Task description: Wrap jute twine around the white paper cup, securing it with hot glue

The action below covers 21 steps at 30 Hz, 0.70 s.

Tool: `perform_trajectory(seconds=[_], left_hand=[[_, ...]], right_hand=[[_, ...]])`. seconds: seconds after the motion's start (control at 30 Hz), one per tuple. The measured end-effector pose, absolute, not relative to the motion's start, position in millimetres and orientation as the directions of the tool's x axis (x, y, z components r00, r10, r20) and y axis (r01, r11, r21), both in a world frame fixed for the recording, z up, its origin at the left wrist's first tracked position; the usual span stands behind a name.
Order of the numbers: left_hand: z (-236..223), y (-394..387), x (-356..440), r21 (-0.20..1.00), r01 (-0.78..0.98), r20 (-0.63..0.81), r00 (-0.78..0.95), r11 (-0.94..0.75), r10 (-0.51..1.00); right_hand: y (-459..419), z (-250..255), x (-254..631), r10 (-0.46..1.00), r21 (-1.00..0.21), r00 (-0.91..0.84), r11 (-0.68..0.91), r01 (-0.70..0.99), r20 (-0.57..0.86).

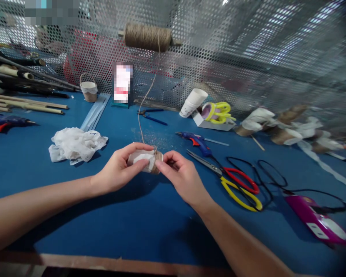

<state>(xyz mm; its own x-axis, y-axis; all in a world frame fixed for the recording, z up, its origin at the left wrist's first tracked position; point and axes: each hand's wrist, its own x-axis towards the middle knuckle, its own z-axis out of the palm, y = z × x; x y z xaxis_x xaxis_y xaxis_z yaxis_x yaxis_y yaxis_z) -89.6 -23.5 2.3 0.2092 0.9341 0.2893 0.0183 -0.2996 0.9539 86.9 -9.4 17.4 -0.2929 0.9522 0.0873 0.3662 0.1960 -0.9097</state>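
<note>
Above the blue table, my left hand (121, 167) is closed around a small paper cup (137, 157) lying on its side, with twine wound around its right end. The fingers of my right hand (184, 175) pinch the twine-wrapped end of the same cup. From there a strand of twine (140, 123) runs up to a big twine spool (147, 37) on a rod at the mesh wall. A heap of white lace ribbon (76, 143) lies left of my left hand. To the right of my right hand are scissors (219, 169) with red and yellow handles.
A blue glue gun (196, 142), blue pliers (152, 114) and stacked paper cups (193, 102) sit farther back. At right lies a purple power strip (317, 219) with black cable. Another glue gun (8, 122), sticks (25, 103) and a small twine basket (89, 91) are at left.
</note>
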Motion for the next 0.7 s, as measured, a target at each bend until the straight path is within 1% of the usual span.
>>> perform_trajectory(seconds=[0.1, 0.17, 0.23, 0.3, 0.37, 0.47, 0.57, 0.63, 0.7], left_hand=[[2.0, -23.9, -90.3, 0.944, 0.052, 0.307, 0.232, -0.327, 0.923], [1.3, -24.2, -91.0, 0.931, 0.079, 0.325, 0.262, -0.356, 0.909], [1.0, -24.7, -91.3, 0.918, 0.092, 0.342, 0.310, -0.386, 0.887], [1.2, -25.0, -91.1, 0.904, 0.084, 0.366, 0.352, -0.418, 0.862], [1.7, -25.1, -90.6, 0.899, 0.071, 0.376, 0.376, -0.431, 0.847], [1.5, -25.2, -89.9, 0.902, 0.081, 0.365, 0.381, -0.424, 0.850], [0.7, -25.6, -89.7, 0.908, 0.129, 0.332, 0.362, -0.399, 0.871], [0.5, -26.1, -89.6, 0.910, 0.167, 0.305, 0.346, -0.379, 0.887], [0.9, -26.7, -89.6, 0.914, 0.202, 0.274, 0.334, -0.352, 0.902]], right_hand=[[-6.7, 17.9, 87.7, 0.966, -0.898, -0.203, 0.227, 0.378, 0.158], [-4.4, 18.1, 88.4, 0.960, -0.880, -0.190, 0.266, 0.394, 0.205], [-3.1, 18.9, 88.8, 0.948, -0.885, -0.259, 0.274, 0.376, 0.183], [-3.1, 19.9, 88.4, 0.929, -0.914, -0.347, 0.248, 0.322, 0.130], [-3.9, 20.4, 87.4, 0.912, -0.942, -0.396, 0.219, 0.254, 0.105], [-4.6, 18.0, 86.1, 0.897, -0.965, -0.432, 0.192, 0.181, 0.097], [-4.6, 11.9, 86.0, 0.886, -0.981, -0.457, 0.148, 0.125, 0.075], [-5.0, 8.5, 86.1, 0.883, -0.986, -0.466, 0.127, 0.104, 0.064], [-4.7, 8.2, 86.9, 0.889, -0.983, -0.454, 0.132, 0.126, 0.061]])
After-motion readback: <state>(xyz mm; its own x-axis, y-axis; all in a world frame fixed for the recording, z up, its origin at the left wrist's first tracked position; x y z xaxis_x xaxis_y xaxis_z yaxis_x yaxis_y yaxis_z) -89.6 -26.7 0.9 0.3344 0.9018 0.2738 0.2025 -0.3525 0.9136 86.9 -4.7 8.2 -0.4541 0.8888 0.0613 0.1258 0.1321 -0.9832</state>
